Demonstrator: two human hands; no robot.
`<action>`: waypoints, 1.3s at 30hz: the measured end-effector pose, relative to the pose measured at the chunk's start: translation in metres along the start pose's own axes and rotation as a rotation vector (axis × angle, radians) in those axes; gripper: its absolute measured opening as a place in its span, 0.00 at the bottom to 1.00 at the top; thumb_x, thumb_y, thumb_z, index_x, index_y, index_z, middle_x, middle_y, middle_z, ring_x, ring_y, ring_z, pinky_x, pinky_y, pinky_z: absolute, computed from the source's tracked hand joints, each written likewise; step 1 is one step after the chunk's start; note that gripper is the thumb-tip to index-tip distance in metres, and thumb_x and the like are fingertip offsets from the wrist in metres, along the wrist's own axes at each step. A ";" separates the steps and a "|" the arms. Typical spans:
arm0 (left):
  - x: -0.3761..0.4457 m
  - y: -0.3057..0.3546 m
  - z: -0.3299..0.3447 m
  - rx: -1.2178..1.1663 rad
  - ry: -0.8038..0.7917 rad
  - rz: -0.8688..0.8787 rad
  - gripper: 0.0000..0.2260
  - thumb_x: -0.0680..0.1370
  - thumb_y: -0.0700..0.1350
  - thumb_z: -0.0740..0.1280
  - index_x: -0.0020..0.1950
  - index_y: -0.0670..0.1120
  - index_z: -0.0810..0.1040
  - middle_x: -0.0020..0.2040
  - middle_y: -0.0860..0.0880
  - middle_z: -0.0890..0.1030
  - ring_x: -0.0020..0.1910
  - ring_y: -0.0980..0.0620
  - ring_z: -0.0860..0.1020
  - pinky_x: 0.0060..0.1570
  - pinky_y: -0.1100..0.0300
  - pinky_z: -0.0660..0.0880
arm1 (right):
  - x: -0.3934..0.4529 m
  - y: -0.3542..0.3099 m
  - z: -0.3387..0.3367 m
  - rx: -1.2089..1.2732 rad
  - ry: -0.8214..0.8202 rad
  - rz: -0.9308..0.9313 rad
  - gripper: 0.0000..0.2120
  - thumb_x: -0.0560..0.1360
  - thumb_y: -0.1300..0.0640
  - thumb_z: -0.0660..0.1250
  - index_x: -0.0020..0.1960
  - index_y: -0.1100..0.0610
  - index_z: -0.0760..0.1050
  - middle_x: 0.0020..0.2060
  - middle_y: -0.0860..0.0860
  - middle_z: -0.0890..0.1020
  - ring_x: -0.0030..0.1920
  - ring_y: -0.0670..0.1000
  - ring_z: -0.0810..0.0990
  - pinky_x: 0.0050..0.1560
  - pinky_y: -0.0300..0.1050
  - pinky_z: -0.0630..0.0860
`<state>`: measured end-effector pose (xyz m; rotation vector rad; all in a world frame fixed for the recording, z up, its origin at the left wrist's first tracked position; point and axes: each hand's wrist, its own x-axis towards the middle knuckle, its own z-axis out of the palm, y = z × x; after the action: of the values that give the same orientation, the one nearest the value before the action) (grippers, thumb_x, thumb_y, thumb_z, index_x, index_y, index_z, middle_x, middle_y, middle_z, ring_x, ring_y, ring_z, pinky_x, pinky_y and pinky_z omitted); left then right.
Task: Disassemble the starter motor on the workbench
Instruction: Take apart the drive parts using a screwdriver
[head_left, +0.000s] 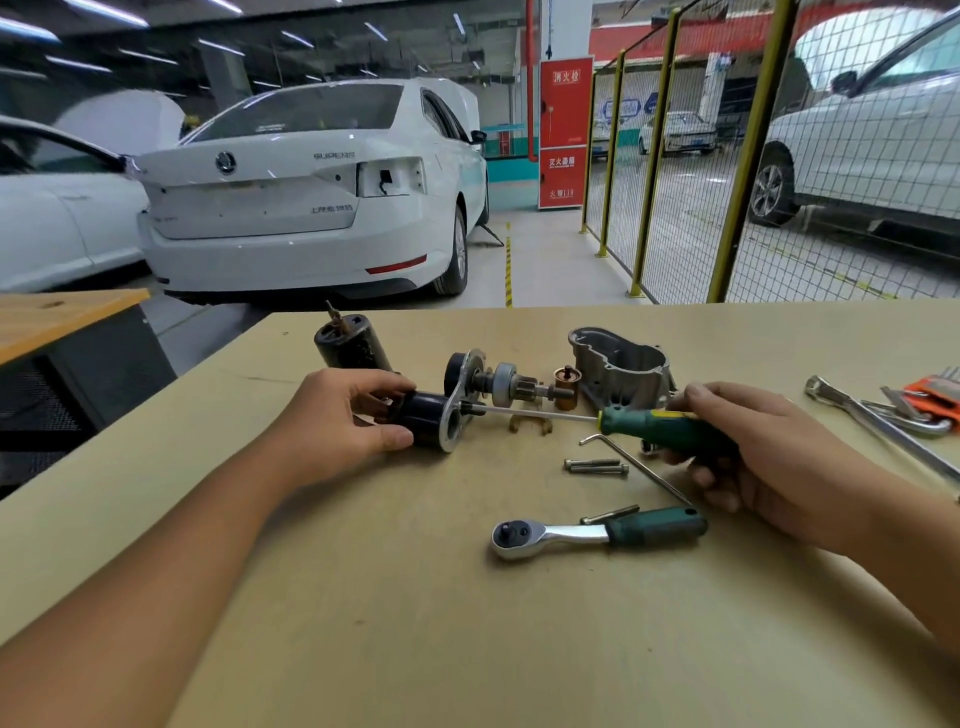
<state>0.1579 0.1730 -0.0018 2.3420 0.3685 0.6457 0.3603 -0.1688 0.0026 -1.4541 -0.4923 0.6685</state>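
Green screwdriver (660, 428) gripped in our right hand (753, 447), tip at the plate (457, 415); our left hand (343, 415) clasps the black solenoid (423, 418) on the desk (363, 597).

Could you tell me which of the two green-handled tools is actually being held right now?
The screwdriver, gripped by the right hand; the green-handled ratchet lies untouched on the workbench.

Probably car workshop: white sedan (306, 187), workbench (415, 597)
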 end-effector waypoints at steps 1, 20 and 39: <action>0.000 0.000 0.000 0.002 0.000 0.001 0.24 0.68 0.38 0.83 0.60 0.56 0.83 0.50 0.60 0.85 0.49 0.61 0.83 0.43 0.72 0.77 | 0.000 -0.001 -0.001 -0.038 0.004 0.008 0.14 0.74 0.45 0.70 0.51 0.55 0.82 0.39 0.61 0.82 0.28 0.52 0.74 0.23 0.42 0.70; 0.000 -0.001 0.000 0.009 -0.003 0.055 0.25 0.66 0.39 0.84 0.58 0.58 0.84 0.44 0.69 0.84 0.43 0.59 0.83 0.43 0.70 0.78 | -0.001 -0.003 -0.001 0.136 0.025 -0.032 0.15 0.67 0.50 0.77 0.51 0.53 0.81 0.43 0.58 0.80 0.31 0.49 0.72 0.27 0.41 0.70; 0.003 -0.005 0.000 -0.027 -0.005 0.055 0.25 0.66 0.41 0.84 0.53 0.66 0.83 0.48 0.64 0.85 0.45 0.57 0.84 0.44 0.64 0.79 | -0.003 -0.004 -0.001 -0.159 0.076 -0.051 0.15 0.77 0.38 0.66 0.49 0.49 0.81 0.33 0.58 0.82 0.23 0.50 0.67 0.23 0.38 0.64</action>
<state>0.1596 0.1780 -0.0047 2.3349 0.2922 0.6675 0.3597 -0.1715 0.0066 -1.6048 -0.5312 0.5407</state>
